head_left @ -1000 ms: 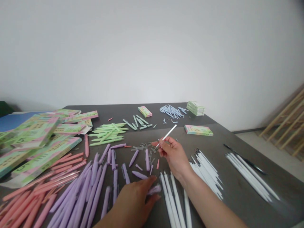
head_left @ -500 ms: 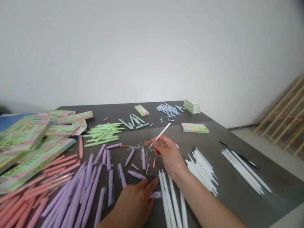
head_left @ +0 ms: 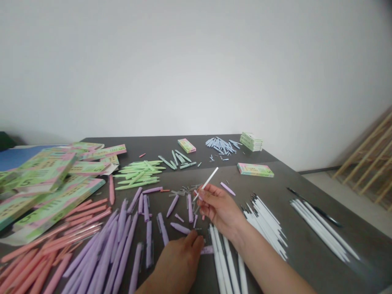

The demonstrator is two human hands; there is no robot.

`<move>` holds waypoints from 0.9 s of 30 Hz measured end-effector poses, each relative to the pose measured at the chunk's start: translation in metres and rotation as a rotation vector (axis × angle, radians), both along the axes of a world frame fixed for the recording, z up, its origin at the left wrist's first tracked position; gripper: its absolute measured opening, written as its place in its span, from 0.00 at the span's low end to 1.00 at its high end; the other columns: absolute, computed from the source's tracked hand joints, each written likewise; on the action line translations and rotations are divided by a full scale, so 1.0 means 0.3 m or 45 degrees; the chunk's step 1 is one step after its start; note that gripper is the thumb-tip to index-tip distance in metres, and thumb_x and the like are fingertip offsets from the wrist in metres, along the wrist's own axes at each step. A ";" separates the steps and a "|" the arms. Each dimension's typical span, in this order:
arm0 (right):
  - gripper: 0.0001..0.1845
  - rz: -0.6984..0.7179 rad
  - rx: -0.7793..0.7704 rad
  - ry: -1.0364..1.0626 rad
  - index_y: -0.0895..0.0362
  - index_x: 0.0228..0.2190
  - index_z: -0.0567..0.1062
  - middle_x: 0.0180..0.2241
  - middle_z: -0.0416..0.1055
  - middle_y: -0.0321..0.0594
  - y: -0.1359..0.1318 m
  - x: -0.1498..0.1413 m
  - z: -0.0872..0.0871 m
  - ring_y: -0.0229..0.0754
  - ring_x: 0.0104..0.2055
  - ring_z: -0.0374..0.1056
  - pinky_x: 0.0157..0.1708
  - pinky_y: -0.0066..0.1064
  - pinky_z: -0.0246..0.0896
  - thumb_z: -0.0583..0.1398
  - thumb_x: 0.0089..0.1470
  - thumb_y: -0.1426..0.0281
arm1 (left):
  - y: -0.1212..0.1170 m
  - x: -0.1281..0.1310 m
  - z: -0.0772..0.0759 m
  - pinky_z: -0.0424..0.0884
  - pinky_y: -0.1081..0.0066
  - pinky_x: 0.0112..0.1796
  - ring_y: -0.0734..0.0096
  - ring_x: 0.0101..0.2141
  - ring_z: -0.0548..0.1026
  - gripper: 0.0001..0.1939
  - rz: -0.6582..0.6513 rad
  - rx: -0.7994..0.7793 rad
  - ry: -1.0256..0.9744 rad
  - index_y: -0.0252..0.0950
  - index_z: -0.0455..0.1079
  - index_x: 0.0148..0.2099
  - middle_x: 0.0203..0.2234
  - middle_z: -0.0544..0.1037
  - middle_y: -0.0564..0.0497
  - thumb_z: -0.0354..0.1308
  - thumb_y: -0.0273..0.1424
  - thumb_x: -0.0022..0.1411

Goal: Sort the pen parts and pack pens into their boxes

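Observation:
My right hand (head_left: pixel 218 208) is closed on a thin white pen refill (head_left: pixel 207 183) that points up and away from me, above a scatter of small grey springs (head_left: pixel 183 190) and short purple pen pieces (head_left: pixel 190 202). My left hand (head_left: pixel 179 261) lies low near the table's front, fingers curled onto a short purple pen piece (head_left: pixel 207 249). Several white refills (head_left: pixel 225 255) lie just right of it.
Purple pen barrels (head_left: pixel 113 241) and pink ones (head_left: pixel 45 249) cover the front left. Stacked green-pink boxes (head_left: pixel 39 183) sit at the left; green barrels (head_left: pixel 137 170), blue parts (head_left: pixel 221 144) and single boxes (head_left: pixel 255 169) lie further back. More white refills (head_left: pixel 321 228) lie right.
My right hand has drawn back toward me with the refill, tilting it lower. My left hand's fingers have curled in over the purple piece. The view shifted slightly.

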State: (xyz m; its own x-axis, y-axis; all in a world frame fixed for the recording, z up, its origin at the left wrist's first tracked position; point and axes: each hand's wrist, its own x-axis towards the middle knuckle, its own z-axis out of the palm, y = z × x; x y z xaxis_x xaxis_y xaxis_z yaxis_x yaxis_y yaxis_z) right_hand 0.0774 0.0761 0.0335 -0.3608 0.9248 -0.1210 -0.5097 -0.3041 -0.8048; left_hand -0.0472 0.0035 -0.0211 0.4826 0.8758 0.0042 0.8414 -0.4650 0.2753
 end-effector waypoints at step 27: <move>0.10 0.328 0.174 0.074 0.59 0.29 0.70 0.24 0.72 0.38 -0.094 -0.019 0.051 0.32 0.23 0.63 0.23 0.23 0.55 0.64 0.46 0.65 | 0.019 -0.187 0.209 0.41 0.80 0.13 0.90 0.11 0.48 0.12 0.504 -1.206 -1.901 0.34 0.69 0.32 0.13 0.64 0.60 0.63 0.37 0.49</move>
